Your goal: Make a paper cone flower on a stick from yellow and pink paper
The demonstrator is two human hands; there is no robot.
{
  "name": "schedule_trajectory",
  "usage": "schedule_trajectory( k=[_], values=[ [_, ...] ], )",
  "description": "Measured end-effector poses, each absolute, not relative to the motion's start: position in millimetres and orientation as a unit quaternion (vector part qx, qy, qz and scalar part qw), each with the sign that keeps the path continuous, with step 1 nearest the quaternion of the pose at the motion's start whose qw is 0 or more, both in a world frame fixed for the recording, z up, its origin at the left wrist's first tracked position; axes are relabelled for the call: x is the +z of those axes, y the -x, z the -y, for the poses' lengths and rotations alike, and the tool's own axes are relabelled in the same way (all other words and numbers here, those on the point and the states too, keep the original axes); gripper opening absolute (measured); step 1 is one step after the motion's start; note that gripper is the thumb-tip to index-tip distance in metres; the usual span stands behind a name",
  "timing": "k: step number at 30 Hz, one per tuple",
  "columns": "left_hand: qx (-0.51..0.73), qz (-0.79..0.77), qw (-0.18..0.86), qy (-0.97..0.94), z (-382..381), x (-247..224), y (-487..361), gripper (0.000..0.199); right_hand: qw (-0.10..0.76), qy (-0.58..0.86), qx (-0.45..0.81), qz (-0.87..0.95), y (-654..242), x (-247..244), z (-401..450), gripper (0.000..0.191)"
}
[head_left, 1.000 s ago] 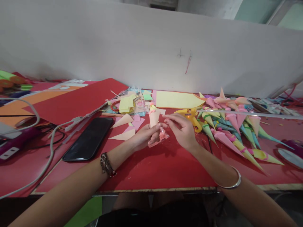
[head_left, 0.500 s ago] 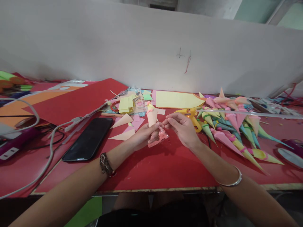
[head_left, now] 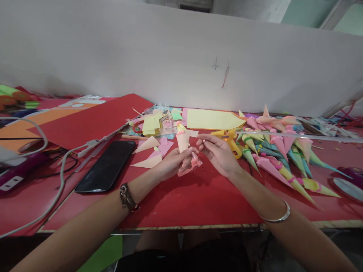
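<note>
My left hand [head_left: 177,163] is closed around the lower end of a cream paper cone [head_left: 183,141], held upright. Yellow clay and pink beads top this cone like ice cream. Between the thumb and fingers of my right hand [head_left: 217,153] is a tiny ball of pink clay [head_left: 203,141], a short way right of the cone. A clear plastic bag of pink clay [head_left: 195,161] lies just beneath my left hand. Behind my right hand rests a yellow glue gun [head_left: 233,142], partly covered by the fingers.
Several finished paper cones [head_left: 279,151] are heaped on the right. A black phone [head_left: 105,167] lies at left beside a white cable [head_left: 62,172]. Paper scraps [head_left: 150,145] and a yellow sheet [head_left: 212,119] lie farther back, before a white wall panel [head_left: 170,56].
My right hand has drawn slightly away from the left, its fingers turned so the small pink ball shows between them. The cone has shifted very little.
</note>
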State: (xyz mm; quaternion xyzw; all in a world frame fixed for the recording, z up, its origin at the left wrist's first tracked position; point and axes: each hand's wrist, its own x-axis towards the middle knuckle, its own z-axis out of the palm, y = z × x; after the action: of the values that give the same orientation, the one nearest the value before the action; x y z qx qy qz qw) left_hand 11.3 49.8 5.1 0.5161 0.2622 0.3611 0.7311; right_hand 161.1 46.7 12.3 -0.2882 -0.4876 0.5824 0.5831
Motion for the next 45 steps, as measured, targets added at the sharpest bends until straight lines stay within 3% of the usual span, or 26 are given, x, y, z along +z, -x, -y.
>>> schedule_trajectory(
  k=[19, 26, 30, 34, 41, 45],
  values=[
    [0.343, -0.269, 0.688, -0.581, -51.5, -2.1, -10.4, 0.035, 0.580, 0.274, 0.599, 0.479, -161.3, 12.4, -45.2, 0.007],
    [0.372, -0.254, 0.691, -0.566, -48.9, 0.5, -12.0, 0.035, 0.608, 0.281, 0.569, 0.477, -160.8, 12.5, -45.7, 0.020],
    [0.364, -0.257, 0.690, -0.571, -49.2, 3.3, -13.0, 0.041, 0.611, 0.302, 0.553, 0.478, -161.3, 12.2, -46.6, 0.008],
    [0.353, -0.248, 0.694, -0.576, -53.7, -0.5, -12.4, 0.051, 0.610, 0.313, 0.549, 0.478, -161.5, 12.0, -46.6, 0.011],
    [0.346, -0.264, 0.698, -0.568, -54.6, -1.0, -12.2, 0.051, 0.631, 0.309, 0.519, 0.487, -162.8, 11.4, -45.8, 0.004],
    [0.337, -0.270, 0.700, -0.570, -54.5, -0.8, -11.8, 0.052, 0.630, 0.316, 0.506, 0.497, -161.6, 11.3, -45.2, 0.010]
  ],
)
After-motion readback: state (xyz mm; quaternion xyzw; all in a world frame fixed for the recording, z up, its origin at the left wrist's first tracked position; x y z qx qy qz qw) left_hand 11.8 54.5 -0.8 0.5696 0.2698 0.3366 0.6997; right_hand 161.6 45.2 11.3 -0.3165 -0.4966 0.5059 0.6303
